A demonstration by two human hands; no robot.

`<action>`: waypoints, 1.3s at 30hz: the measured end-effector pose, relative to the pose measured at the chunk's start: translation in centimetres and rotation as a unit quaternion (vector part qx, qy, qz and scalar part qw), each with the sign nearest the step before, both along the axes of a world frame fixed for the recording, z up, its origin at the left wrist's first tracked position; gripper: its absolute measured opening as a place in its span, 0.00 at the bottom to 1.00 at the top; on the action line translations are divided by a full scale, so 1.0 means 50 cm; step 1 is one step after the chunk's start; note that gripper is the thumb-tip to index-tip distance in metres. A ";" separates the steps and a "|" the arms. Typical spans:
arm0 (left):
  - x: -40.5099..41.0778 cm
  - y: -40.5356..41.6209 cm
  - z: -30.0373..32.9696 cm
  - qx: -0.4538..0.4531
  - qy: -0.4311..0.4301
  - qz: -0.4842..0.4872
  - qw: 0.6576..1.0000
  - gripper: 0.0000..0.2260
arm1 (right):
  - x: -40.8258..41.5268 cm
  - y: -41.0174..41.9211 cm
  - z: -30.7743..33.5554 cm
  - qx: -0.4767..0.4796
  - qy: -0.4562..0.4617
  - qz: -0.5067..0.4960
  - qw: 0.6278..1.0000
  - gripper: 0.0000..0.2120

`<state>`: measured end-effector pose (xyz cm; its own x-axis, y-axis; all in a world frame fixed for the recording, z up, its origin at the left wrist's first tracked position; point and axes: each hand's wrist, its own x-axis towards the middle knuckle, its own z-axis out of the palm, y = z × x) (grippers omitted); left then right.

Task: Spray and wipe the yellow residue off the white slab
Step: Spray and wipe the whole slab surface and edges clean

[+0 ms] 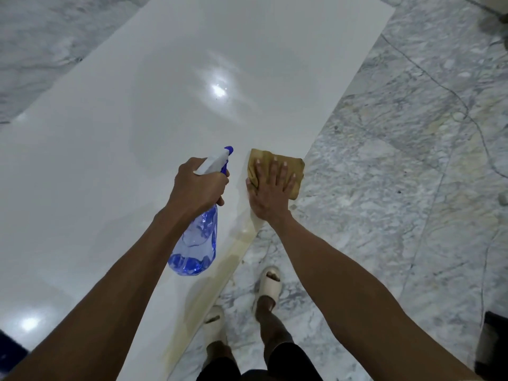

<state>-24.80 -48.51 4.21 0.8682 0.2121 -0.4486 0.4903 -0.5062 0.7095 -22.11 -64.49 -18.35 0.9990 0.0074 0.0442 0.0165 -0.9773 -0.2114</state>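
The left hand (198, 185) grips the neck of a blue spray bottle (196, 243) above the white slab (165, 105), nozzle aimed away from the person. The right hand (270, 188) presses flat, fingers spread, on a tan cloth (295, 166) at the slab's right edge. Yellow residue (209, 287) streaks that edge nearer the person. 2 feet in pale slides (270, 284) stand on the marble floor (398, 188).

Grey-veined marble floor (398, 160)

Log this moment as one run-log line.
left hand: grips spray bottle | right hand: flat on cloth at slab edge | yellow residue: remains along near edge
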 end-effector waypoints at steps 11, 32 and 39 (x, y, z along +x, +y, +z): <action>-0.249 0.153 -0.010 -0.011 -0.016 -0.050 0.999 0.09 | -0.276 0.153 -0.001 -0.005 0.031 -0.008 0.999 0.30; -0.645 0.291 0.044 -0.035 -0.033 -0.018 0.999 0.17 | -0.732 0.398 0.023 0.026 0.079 0.024 0.996 0.31; -0.743 0.348 0.037 -0.046 0.008 -0.040 0.998 0.18 | -0.862 0.473 0.038 0.057 0.083 0.011 0.995 0.30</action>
<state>-61.94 -31.13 6.07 0.8736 0.1002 -0.4762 0.4621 -0.4776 0.7472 -65.19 -40.83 -16.42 0.9923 0.0346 -0.1189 -0.0057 -0.9464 -0.3230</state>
